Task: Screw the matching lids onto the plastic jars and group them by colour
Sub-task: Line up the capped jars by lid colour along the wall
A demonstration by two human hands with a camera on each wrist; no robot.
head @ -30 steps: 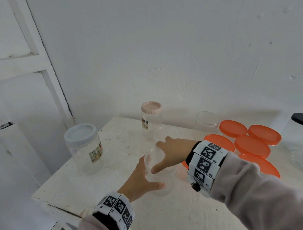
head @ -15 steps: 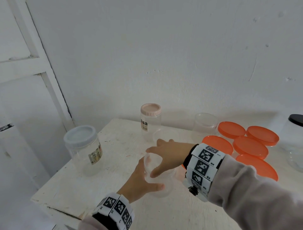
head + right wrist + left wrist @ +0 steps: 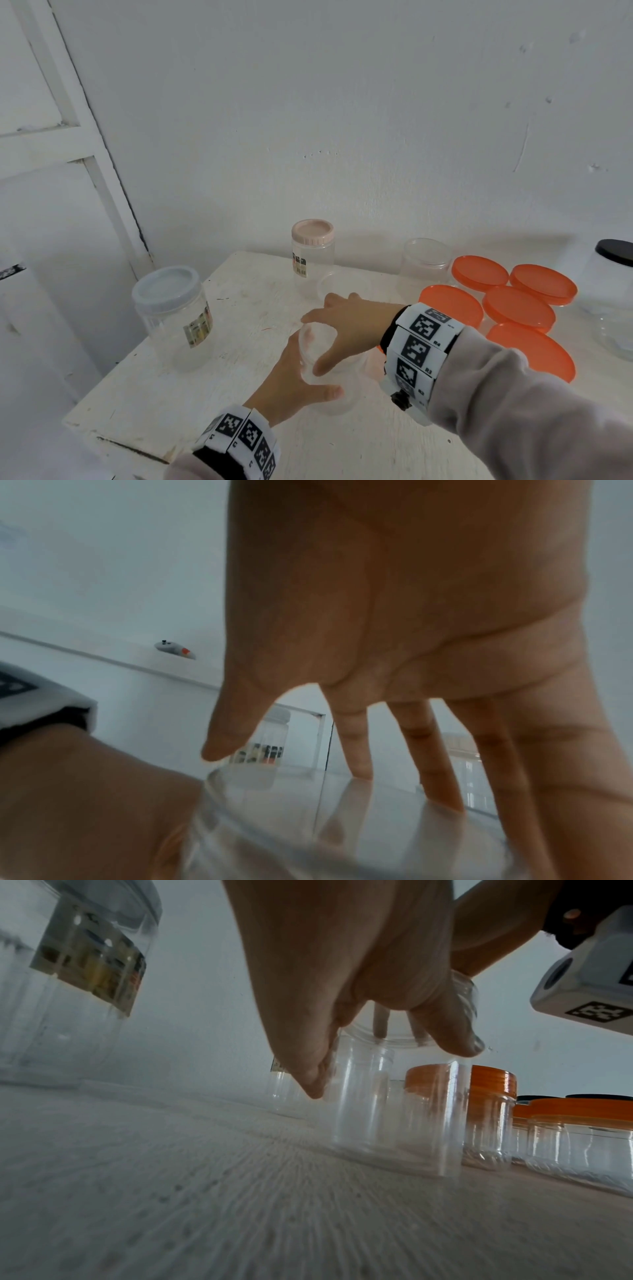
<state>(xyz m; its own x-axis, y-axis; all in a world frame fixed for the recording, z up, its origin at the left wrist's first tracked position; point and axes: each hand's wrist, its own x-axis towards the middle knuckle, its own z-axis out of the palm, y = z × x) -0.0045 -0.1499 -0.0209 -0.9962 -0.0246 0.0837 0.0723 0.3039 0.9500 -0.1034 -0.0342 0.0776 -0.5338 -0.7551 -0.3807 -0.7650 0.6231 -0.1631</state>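
A clear plastic jar (image 3: 339, 394) stands on the white table (image 3: 239, 394) near its front. My left hand (image 3: 294, 377) grips the jar's side, thumb in front and fingers behind. From above, my right hand (image 3: 329, 329) grips the clear lid (image 3: 313, 342) on the jar's mouth, thumb at the near rim and fingers spread over the top. In the left wrist view my left hand (image 3: 387, 1066) wraps the jar (image 3: 394, 1123) just under its neck. The right wrist view has my right hand (image 3: 287, 764) with fingertips pressed on the lid (image 3: 342, 813).
A grey-lidded jar (image 3: 171, 315) stands at the left and a pink-lidded jar (image 3: 311, 253) at the back. Behind my hands are an open clear jar (image 3: 424, 260) and a low clear piece (image 3: 342, 284). Several orange-lidded jars (image 3: 517, 308) crowd the right, with a black-lidded jar (image 3: 613, 294) beyond.
My right hand has twisted a little on the clear lid. The left hand keeps the same hold on the jar, which has stayed in place.
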